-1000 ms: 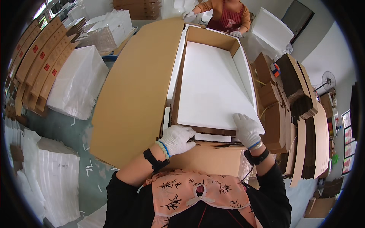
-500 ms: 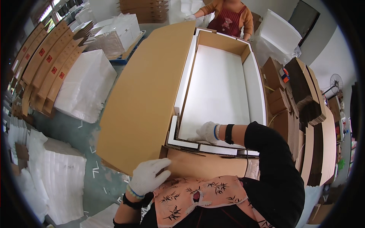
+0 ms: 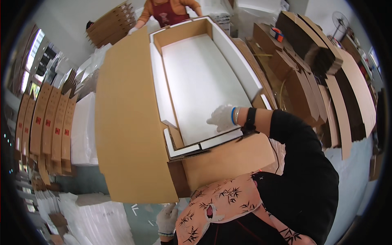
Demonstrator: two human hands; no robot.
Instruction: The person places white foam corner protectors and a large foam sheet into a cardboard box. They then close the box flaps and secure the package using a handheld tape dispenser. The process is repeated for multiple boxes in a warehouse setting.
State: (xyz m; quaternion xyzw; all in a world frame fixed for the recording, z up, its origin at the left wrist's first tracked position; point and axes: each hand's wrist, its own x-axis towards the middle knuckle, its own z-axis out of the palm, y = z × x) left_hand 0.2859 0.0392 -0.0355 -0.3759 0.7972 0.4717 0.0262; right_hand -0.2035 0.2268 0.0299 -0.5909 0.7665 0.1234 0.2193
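A long cardboard box (image 3: 228, 153) lies open in front of me, with white foam strips (image 3: 163, 94) along its inner sides. A flat white panel (image 3: 200, 77) fills its middle. My right hand (image 3: 223, 117), in a white knitted glove, is above the panel's near end beside the foam, fingers loosely stretched and holding nothing. A wide brown box flap (image 3: 126, 122) extends out to the left. My gloved left hand (image 3: 166, 220) is at that flap's near corner, fingers bent at its edge; the fingertips are partly hidden. A short end flap (image 3: 228, 157) folds toward my body.
Across the box stands a co-worker in a red apron (image 3: 169, 14), one gloved hand by the far flap edge. Folded cartons (image 3: 322, 45) and a tape roll (image 3: 277, 34) lie right. Leaning cardboard (image 3: 47, 122) and wrapped white foam stacks (image 3: 98, 216) stand left.
My view has turned to the left. My left hand has moved down to the large flap's near corner. My right hand has lifted off the near foam edge and sits farther over the panel.
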